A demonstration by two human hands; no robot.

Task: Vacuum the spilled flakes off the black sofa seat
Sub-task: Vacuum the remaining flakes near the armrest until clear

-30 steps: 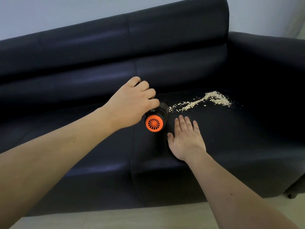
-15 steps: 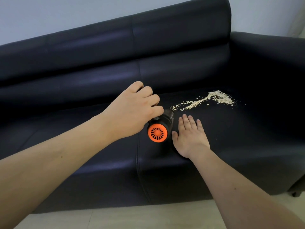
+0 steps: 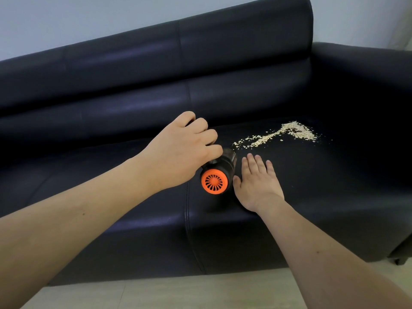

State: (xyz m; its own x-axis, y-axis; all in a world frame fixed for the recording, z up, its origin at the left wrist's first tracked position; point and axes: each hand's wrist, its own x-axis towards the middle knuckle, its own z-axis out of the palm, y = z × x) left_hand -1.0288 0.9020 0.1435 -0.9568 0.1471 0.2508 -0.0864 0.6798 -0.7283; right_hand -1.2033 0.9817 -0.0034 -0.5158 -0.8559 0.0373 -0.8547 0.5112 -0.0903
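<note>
Left hand point(image 3: 178, 152) was curled over the top of a small handheld vacuum point(image 3: 219, 171), fingers wrapped around its black body, knuckles up; the grip hid most of the housing. Vacuum lay low on the black sofa seat point(image 3: 323, 197), its round orange rear grille point(image 3: 214, 181) facing the camera, nose pointing away toward the spill. Nozzle tip sat right at the near end of the flakes point(image 3: 278, 136), seemingly touching the first scattered bits; exact contact was hard to tell. Flakes ran as a thin pale trail from just beyond the nozzle up and to the right, widening into a denser patch further back on the right cushion, near the backrest point(image 3: 223, 63), with a few stray bits past the patch. Right hand point(image 3: 257, 184) lay flat on the seat just beside the vacuum's right side, palm down, fingers straight and close together, holding nothing; thumb edge was almost against the vacuum body. Fingertips pointed toward the trail but stopped short of it. Both forearms were bare. The seam between the two seat cushions point(image 3: 187, 208) ran just left of the vacuum. Right armrest point(image 3: 367, 68) stood beyond the spill. Pale floor point(image 3: 156, 293) showed along the front of the sofa, light wall point(image 3: 89, 23) behind it.
</note>
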